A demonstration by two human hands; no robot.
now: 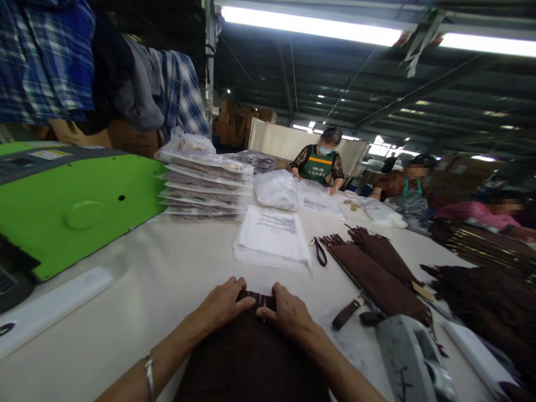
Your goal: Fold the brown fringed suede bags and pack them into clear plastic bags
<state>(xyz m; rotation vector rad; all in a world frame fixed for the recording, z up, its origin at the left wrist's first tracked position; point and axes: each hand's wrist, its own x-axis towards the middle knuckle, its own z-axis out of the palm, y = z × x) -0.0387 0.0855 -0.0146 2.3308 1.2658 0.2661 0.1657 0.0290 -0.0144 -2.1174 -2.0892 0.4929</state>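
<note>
A dark brown soft bag (pixel 255 357) lies on the table at the front middle, running down out of the picture. My left hand (pixel 228 301) grips the left part of its far edge, thumb on top and fingers curled over. At the right part of that edge my right hand (pixel 288 310) has hold in the same way. Between the two thumbs, thin white lines show on the brown material. Just beyond my hands lies a stack of white printed plastic bags (pixel 272 237). To the right is a brown wrist strap (pixel 321 252) with a metal clasp.
Brown fringed pouches (pixel 372 268) and a grey tape dispenser (pixel 406 357) lie at right. A green machine (pixel 84 206) and a white bar (pixel 58 304) are at left. Packed bags (pixel 205 187) are stacked behind. Across the table stands a co-worker (pixel 318 164); others are farther right.
</note>
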